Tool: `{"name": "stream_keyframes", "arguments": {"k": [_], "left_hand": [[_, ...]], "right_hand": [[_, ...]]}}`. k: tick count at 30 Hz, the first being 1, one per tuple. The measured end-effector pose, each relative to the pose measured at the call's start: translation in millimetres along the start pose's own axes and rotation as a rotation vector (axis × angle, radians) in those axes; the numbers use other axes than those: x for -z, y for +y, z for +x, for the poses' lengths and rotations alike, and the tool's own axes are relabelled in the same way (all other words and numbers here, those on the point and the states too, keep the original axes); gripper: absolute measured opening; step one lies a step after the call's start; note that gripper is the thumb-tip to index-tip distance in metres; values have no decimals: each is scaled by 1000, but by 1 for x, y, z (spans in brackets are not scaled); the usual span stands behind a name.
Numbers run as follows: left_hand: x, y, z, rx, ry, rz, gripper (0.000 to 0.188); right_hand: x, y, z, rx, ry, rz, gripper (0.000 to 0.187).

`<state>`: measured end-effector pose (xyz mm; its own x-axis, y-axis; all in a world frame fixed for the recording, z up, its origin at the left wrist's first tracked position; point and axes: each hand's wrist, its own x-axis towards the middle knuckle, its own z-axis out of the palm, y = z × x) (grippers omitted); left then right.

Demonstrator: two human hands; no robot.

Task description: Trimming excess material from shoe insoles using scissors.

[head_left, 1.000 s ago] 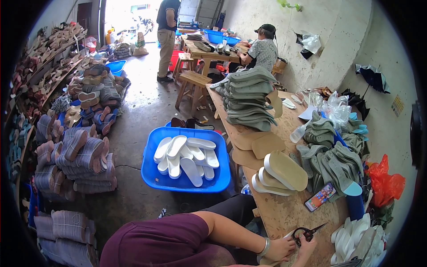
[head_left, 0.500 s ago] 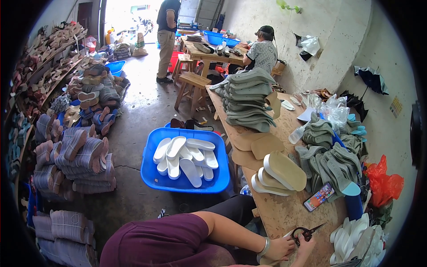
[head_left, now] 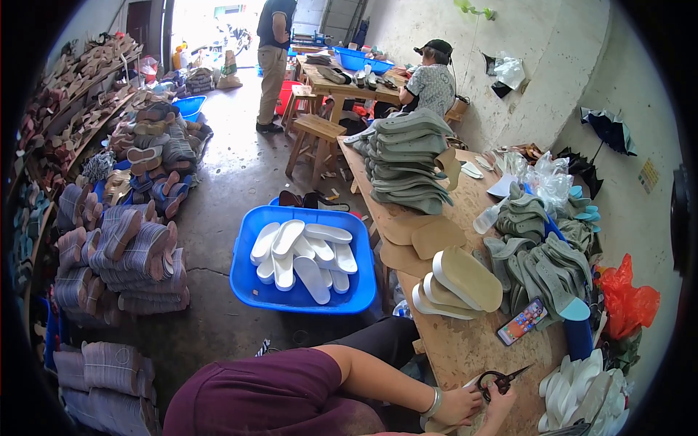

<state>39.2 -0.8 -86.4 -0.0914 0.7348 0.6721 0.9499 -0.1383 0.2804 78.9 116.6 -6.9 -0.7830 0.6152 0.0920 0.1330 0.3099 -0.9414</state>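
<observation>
At the bottom right, my right hand (head_left: 500, 405) is closed on a pair of dark-handled scissors (head_left: 491, 382), whose blades point up and to the right over the tabletop. My left hand (head_left: 459, 407), with a bracelet at the wrist, is beside it with curled fingers close to the scissor handles. A thin pale edge shows by the left fingers; what they hold is too hidden to name. Further up the wooden table (head_left: 454, 356) lies a small stack of thick white soles with tan tops (head_left: 465, 280), and a lit phone (head_left: 522, 322) rests to its right.
Tall piles of grey shoe parts (head_left: 407, 163) and tan sheets (head_left: 436, 236) occupy the table. White soles (head_left: 574, 389) are heaped at its right edge. A blue tub (head_left: 243, 287) of white soles stands left, near a stool (head_left: 320, 131). Stacked soles (head_left: 138, 254) line the left.
My hands and the scissors look the same. In the background, the standing person's arm has shifted and the seated person's head has turned slightly.
</observation>
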Motion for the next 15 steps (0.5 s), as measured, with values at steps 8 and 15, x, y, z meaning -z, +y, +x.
{"name": "stream_keyframes", "arguments": {"k": [8,15], "left_hand": [[0,1,1,-4,-6,14,45],[0,1,1,-5,-25,27,46]], "right_hand": [[4,4,0,25,-25,-6,10],[1,-1,-2,9,-11,-25,11]]}}
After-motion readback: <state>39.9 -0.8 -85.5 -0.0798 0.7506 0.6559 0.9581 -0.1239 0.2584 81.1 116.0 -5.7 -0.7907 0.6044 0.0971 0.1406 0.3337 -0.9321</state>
